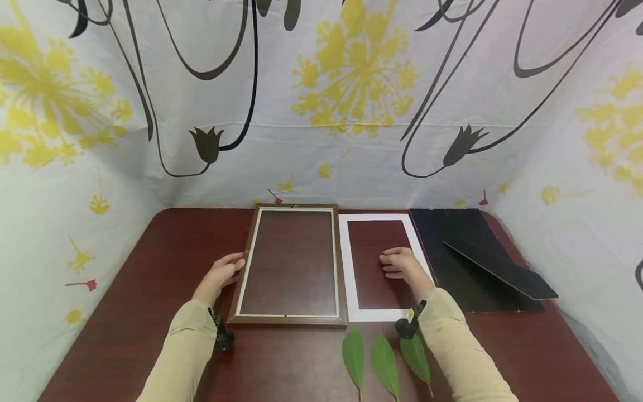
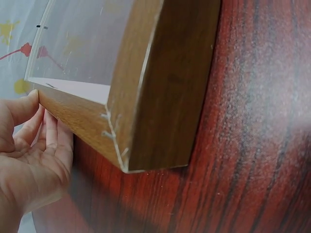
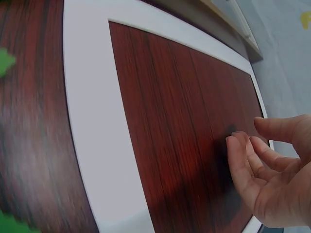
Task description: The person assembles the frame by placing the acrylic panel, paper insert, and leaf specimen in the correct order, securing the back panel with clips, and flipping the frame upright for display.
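A brown wooden picture frame [image 1: 343, 268] with a pale inner edge lies on the table, and a clear pane appears to fill it. My left hand [image 1: 224, 276] grips its left side; in the left wrist view the thumb presses the edge and the fingers [image 2: 51, 131] reach to its outer side. To the right is a white mat [image 1: 351, 290] with a rectangular opening. Over that opening hovers my right hand [image 1: 402, 265], its fingers loosely bent around nothing, as the right wrist view also shows.
Right of the mat lies a black backing board [image 1: 452, 234], with its black stand flap [image 1: 502, 271] raised at an angle. Three green leaves [image 1: 384, 363] rest near the front of the dark red table [image 1: 166, 257]. Patterned white cloth [image 1: 301, 167] hangs behind and at both sides.
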`<act>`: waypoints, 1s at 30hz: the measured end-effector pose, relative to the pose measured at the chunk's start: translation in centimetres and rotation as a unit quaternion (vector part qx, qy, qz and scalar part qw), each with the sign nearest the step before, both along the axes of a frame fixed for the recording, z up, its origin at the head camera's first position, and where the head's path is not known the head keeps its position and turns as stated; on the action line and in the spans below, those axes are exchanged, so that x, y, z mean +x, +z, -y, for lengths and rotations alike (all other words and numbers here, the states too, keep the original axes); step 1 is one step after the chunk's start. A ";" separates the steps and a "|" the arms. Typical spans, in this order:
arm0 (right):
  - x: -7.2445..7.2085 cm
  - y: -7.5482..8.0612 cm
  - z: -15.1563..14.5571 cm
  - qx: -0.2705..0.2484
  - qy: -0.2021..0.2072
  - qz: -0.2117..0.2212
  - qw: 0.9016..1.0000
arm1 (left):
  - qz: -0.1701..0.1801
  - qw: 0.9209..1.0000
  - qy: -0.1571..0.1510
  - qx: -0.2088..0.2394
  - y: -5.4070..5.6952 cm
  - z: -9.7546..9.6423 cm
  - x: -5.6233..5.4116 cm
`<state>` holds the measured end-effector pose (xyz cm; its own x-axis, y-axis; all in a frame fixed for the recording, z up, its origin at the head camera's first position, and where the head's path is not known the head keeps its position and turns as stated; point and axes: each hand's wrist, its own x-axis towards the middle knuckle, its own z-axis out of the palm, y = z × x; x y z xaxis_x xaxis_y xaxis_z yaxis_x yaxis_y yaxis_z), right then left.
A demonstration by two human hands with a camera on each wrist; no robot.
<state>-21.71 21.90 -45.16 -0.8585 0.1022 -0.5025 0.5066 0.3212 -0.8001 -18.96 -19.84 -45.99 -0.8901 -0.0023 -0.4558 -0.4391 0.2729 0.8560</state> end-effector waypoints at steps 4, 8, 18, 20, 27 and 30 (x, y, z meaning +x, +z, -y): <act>0.3 0.2 -1.3 0.022 -0.015 0.001 1.000 | 0.001 1.000 -0.001 0.002 -0.2 0.0 0.0; 0.6 0.5 -2.7 0.036 -0.037 -0.003 0.999 | 0.000 1.000 0.002 0.004 -0.3 0.1 0.1; 0.9 1.0 -5.4 0.087 -0.061 -0.014 0.994 | 0.000 1.000 -0.004 -0.008 0.1 0.4 0.3; 1.0 1.1 -5.7 0.119 -0.065 -0.018 0.991 | 0.001 1.000 -0.004 -0.013 0.0 0.4 0.2; 1.1 1.4 -6.3 0.209 -0.057 -0.009 0.976 | 0.003 1.000 0.006 -0.005 -0.1 0.4 0.1; 1.1 1.5 -6.6 0.237 -0.052 -0.006 0.970 | 0.002 1.000 0.009 0.002 -0.1 0.3 0.1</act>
